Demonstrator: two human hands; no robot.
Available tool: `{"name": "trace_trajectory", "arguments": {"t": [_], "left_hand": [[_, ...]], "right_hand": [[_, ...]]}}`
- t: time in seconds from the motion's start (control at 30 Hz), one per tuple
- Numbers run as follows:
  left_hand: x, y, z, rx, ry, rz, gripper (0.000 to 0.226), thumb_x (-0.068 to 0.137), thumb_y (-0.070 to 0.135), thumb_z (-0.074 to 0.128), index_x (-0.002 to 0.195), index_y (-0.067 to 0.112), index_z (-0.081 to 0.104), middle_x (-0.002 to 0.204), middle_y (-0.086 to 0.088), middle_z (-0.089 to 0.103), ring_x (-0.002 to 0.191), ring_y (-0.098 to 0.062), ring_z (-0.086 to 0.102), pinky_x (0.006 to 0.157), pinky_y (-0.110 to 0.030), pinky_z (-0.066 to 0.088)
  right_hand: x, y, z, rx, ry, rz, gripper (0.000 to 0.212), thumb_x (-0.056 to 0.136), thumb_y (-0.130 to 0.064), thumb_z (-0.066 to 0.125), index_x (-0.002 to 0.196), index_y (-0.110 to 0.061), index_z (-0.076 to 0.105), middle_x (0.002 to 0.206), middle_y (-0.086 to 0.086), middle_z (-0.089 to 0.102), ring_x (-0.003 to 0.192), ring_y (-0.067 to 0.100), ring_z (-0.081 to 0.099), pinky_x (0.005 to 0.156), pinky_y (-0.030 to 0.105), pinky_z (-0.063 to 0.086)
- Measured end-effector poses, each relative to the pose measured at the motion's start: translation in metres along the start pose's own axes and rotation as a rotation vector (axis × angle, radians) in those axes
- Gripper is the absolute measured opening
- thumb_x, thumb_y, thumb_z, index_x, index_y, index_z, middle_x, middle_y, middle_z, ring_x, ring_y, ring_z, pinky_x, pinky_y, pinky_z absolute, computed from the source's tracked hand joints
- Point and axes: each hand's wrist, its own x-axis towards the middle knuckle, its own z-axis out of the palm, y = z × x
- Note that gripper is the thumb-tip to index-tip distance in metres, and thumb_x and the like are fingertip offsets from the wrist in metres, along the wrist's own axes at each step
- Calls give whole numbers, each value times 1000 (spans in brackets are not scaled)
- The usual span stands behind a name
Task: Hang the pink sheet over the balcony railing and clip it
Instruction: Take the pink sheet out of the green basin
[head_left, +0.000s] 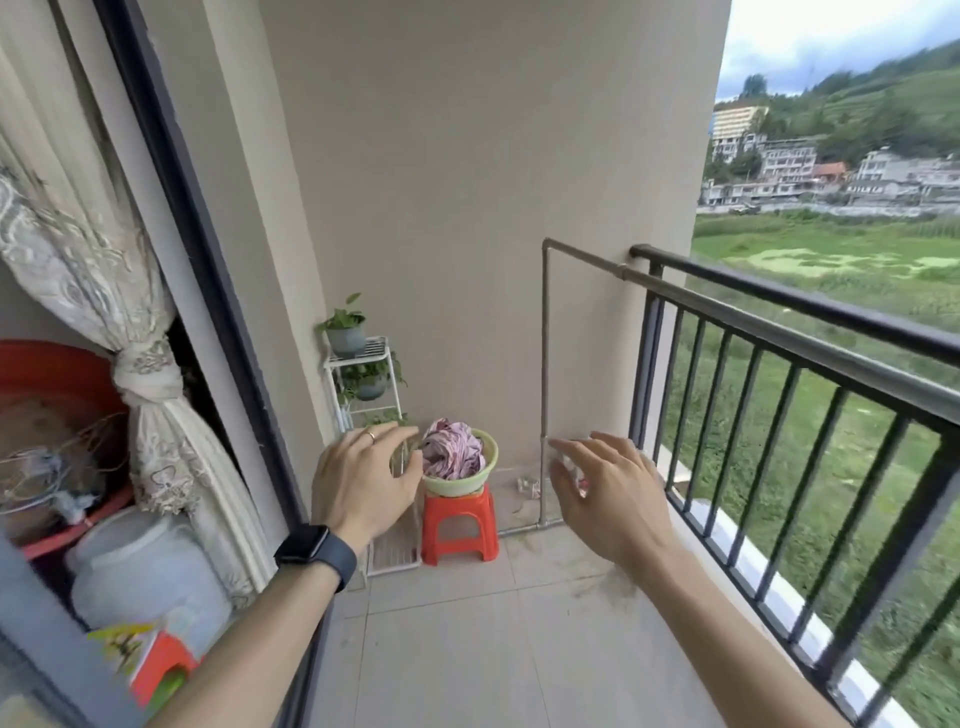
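Both hands are raised, palms down, and neither holds anything. The left hand (363, 483) has its fingers spread and loosely bent, with one ring on a finger and a dark smartwatch (317, 553) on the wrist. The right hand (610, 499) has its fingers stretched out towards the left, relaxed and slightly apart.

The pink sheet (449, 449) is one crumpled heap of pink cloth with paler streaks, twisted and piled above the rim of its container. It sits in a single round pale green plastic basin (462, 486), which stands on one red plastic stool (457, 527) against the end wall.

In the view the sheet lies between the two hands and beyond them, just beside the left fingertips and well apart from the right hand. The left fingertips overlap the basin's left rim; whether they touch it I cannot tell.

Behind the left hand stands one white wire plant rack (363, 358) with two potted green plants plainly showing. The black metal balcony railing (779, 312) runs along the right side, bare of cloth.
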Motion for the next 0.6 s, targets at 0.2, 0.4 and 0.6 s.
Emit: {"name": "trace_trajectory", "arguments": {"t": [0.2,0.4,0.6], "left_hand": [[106,-31,76,5,2,-13,40,88,49,48,122,37,65,129,13,63,120,-15,54,102,-37,40],[216,-78,163,-14,-26,-5,45,85,52,43,120,37,66,126,14,65,117,-14,56,101,-36,40],[338,-133,243,-34,-16,43,44,84,51,46,118,35,68,124,11,66,117,-16,57,100,-37,42]], "right_hand": [[108,23,76,-2,-40,-19,48,91,-52,34,121,-36,68,117,-18,71,121,21,58,97,42,45],[209,43,174,-16,-56,-41,46,92,-52,36,121,-36,68,116,-16,72,119,23,60,98,43,48],[315,57,276,-41,-81,11,42,92,-49,42,121,-36,68,116,-16,72,120,23,59,97,41,47]]}}
